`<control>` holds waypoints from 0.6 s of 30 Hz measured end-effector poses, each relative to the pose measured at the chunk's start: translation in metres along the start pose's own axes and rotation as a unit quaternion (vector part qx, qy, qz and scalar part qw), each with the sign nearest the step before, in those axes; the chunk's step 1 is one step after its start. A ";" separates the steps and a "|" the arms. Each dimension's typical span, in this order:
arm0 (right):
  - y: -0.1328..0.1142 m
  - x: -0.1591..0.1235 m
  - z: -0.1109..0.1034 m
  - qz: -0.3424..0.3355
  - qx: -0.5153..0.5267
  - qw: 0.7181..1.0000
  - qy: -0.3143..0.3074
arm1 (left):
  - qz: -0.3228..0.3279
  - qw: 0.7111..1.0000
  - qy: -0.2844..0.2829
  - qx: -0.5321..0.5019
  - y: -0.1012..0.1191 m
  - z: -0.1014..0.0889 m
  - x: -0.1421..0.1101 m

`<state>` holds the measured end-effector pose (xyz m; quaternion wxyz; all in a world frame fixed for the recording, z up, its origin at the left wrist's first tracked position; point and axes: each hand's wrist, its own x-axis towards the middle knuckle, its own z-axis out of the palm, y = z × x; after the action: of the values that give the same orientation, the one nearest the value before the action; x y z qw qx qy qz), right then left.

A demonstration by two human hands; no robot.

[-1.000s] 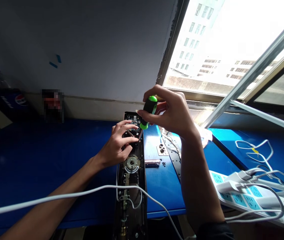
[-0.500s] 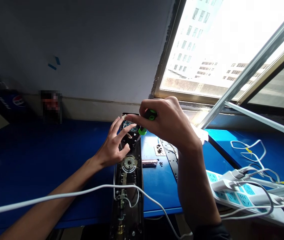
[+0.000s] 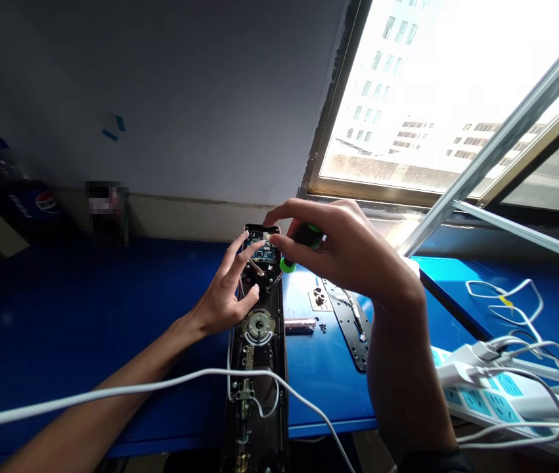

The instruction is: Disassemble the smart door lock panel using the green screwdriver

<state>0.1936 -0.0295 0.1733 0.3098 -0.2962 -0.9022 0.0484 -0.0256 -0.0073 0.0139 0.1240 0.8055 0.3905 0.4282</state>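
Two bare hands are at a long, open blk device [image 3: 268, 303], which lies near-to-far mid-scene on the blue table [image 3: 62, 315], its near end out past the table's near edge. R hand [image 3: 343, 240] has its fingers round a blk/green screwdriver [image 3: 288, 265], handle up & tilted right, shaft slanting down-left to the device's far part, R side; can't tell if the tip's seated. L hand [image 3: 227, 286] comes in from the left, fingers spread, not clenched: fingertips at the circuit board [image 3: 262, 255] at the far end, thumb nearer; can't tell if they press. Round metal part [image 3: 259, 323] sits just nr side of the thumb. White cord [image 3: 180, 374] crosses over the near part, L to R. Right of device: shiny cyl. [image 3: 300, 326] close by, small dk screws [image 3: 322, 326] just beside it, sq. plate [image 3: 319, 298] a bit farther back, perforated blk plate [image 3: 353, 332] farther R. White power strip [image 3: 473, 401] w/ plugs at near R. Bottle [image 3: 33, 200] far L.
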 end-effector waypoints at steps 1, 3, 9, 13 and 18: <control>-0.001 -0.001 -0.001 -0.003 0.008 1.000 -0.011 | 0.000 1.000 0.000 0.001 0.000 0.000 0.000; -0.003 -0.001 -0.003 -0.010 0.020 0.999 -0.026 | -0.001 1.000 0.001 0.003 0.000 0.000 0.000; -0.004 -0.001 0.000 0.004 -0.028 0.999 0.016 | -0.009 1.000 0.010 0.004 -0.001 0.001 -0.001; -0.001 -0.002 0.002 0.005 0.006 1.000 0.007 | -0.003 1.000 0.018 -0.008 -0.002 0.002 -0.002; 0.001 -0.007 -0.004 -0.004 0.050 0.998 -0.041 | 0.003 0.999 0.026 -0.020 0.000 0.002 -0.002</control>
<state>0.2009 -0.0334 0.1729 0.2873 -0.2742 -0.9118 0.1046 -0.0246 -0.0079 0.0112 0.1283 0.7926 0.3829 0.4569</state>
